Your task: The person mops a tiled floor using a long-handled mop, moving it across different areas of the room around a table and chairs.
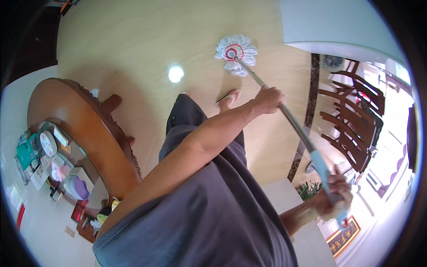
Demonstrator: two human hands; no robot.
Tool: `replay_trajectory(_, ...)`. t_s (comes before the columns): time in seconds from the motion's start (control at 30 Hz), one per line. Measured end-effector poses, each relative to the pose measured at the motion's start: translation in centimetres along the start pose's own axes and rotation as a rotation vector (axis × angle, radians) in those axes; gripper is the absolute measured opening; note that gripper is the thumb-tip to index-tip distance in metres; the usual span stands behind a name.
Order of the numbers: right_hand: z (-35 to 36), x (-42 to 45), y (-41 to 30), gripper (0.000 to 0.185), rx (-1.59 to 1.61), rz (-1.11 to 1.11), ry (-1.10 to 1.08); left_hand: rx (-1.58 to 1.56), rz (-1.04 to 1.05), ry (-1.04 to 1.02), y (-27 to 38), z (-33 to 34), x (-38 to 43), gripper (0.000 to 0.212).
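Note:
A string mop with white strands point(249, 50) and a red-ringed centre rests on the glossy beige tile floor point(133, 46). Its metal pole point(297, 125) slants up from there to the right of my body and ends in a light-blue grip point(319, 164). Across my front reaches my left arm, and my left hand point(269, 99) is wrapped around the pole about midway along. Higher up, near the pole's end, my right hand point(335, 197) clasps the grip; it looks slightly blurred. One sandalled foot point(230, 96) shows below my left hand.
To the left stands a round wooden table point(96, 143) with carved edging, bearing boxes, a purple-and-white container point(77, 187) and other small items. Dark wooden chairs point(357, 116) are at the right, beyond a dark floor strip point(313, 76). A leafy plant point(309, 191) sits near my right forearm.

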State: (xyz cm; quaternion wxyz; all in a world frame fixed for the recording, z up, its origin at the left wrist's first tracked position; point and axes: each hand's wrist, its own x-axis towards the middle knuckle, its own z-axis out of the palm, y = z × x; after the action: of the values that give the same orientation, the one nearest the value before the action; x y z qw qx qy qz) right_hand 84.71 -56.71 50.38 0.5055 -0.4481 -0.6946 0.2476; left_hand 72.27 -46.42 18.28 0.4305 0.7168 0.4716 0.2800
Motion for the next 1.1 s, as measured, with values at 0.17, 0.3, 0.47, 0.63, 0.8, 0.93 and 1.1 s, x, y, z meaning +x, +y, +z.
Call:
replay_trajectory(0.17, -3.8, 3.7, 10.0, 0.036, 0.281, 0.164, 0.106, 0.138, -0.141, 0.134, -2.9, -1.1, 0.6, 0.006)
replay_trajectory(0.3, 1.5, 3.0, 20.4, 0.026, 0.479, 0.336, -0.13, 0.156, -0.17, 0.664, -11.6, -2.6, -0.1, 0.011)
replay_trajectory(0.47, 1.1, 3.9, 27.9, 0.024, 0.477, 0.667, -0.491, 0.529, -0.692, 0.634, -18.5, -0.7, 1.3, 0.023)
replay_trajectory(0.63, -13.9, 6.9, 32.0, 0.022, 0.319, 0.632, -0.259, 0.333, -0.327, 0.47, -11.6, 7.7, 14.6, 0.022)
replay_trajectory(0.8, -30.0, 10.4, 26.2, 0.038, -0.04, 0.514, -0.048, 0.075, -0.045, 0.261, 1.4, 17.3, 27.3, 0.018)
replay_trajectory(0.93, -29.8, 10.4, 23.4, 0.043, -0.01, 0.29, 0.111, 0.073, 0.026, 0.121, 6.2, 17.4, 32.2, 0.011)
replay_trajectory(1.1, -27.4, 11.2, 26.2, 0.034, -0.04, 0.201, 0.199, 0.2, -0.003, -0.147, 3.9, 14.0, 32.8, 0.009)
